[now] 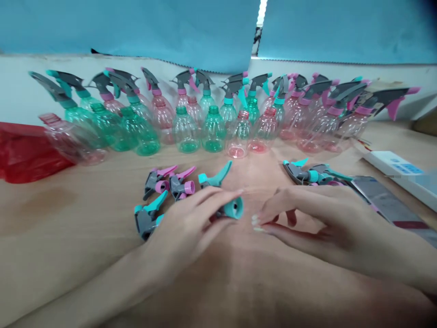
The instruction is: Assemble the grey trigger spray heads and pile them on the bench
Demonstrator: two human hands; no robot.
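Observation:
My left hand [191, 218] is closed around a grey and teal spray trigger head [233, 208], its round collar facing right and its lever sticking up past my fingers. Just right of that collar, my right hand [307, 218] has thumb and fingers pinched together. Pale specks show at those fingertips; whether they are nails or a small part is unclear. Two grey and pink trigger heads [180, 186] lie beyond my left hand, and a grey and teal trigger head [147, 218] is partly hidden by it. More trigger heads [312, 174] lie beyond my right hand.
Several open bottles [214, 130], green and pink, stand across the table. Behind them are bottles fitted with trigger heads [205, 84]. A red plastic bag [30, 152] is at left. A phone-like flat object [385, 196] and a white box [403, 171] lie at right.

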